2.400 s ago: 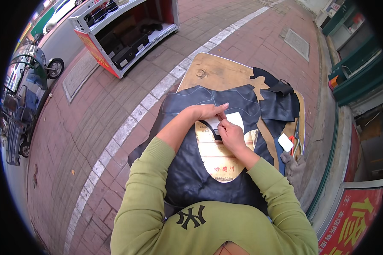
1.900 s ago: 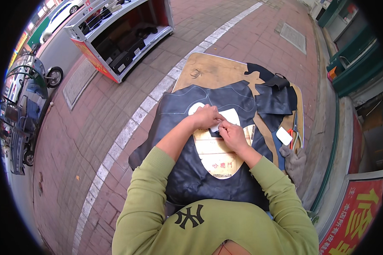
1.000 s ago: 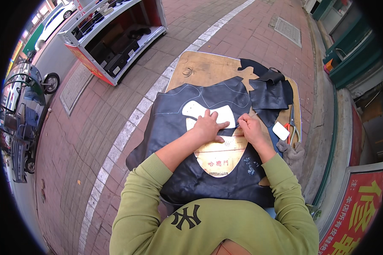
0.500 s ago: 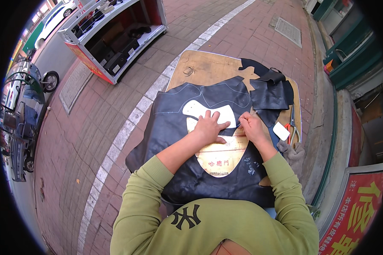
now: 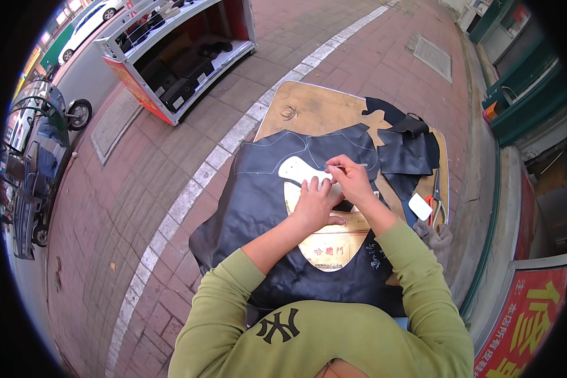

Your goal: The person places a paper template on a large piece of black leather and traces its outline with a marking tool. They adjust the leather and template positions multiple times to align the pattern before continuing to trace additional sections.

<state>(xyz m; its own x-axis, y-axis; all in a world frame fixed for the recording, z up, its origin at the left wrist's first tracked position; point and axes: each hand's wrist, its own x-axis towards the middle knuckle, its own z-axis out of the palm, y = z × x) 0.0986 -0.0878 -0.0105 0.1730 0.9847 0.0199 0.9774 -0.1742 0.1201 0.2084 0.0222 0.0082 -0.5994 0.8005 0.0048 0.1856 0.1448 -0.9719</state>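
Note:
A large sheet of black leather point(image 5: 230, 211) covers most of the small table, with pale outlines drawn across its far part. On it lie a white curved template point(image 5: 292, 167) and, nearer me, a yellowish cardboard template point(image 5: 327, 251) with a rounded end. My left hand point(image 5: 317, 205) rests with fingers spread, pressing down on both templates. Just beyond it, my right hand point(image 5: 351, 181) pinches a slim pen point(image 5: 361, 165) at the right part of the white template's far edge. The pen's tip is too small to make out.
Black leather offcuts point(image 5: 409, 154) lie on the right side of the wooden table point(image 5: 321, 101). Beside them are orange-handled scissors point(image 5: 436, 205), a small white piece point(image 5: 420, 206) and a grey cloth point(image 5: 436, 237). A display cabinet point(image 5: 183, 69) stands on the brick pavement, far left.
My right hand has moved left and away from me, from the right of the templates to the white template's far edge. My left hand stays on the templates, its fingers now closer together.

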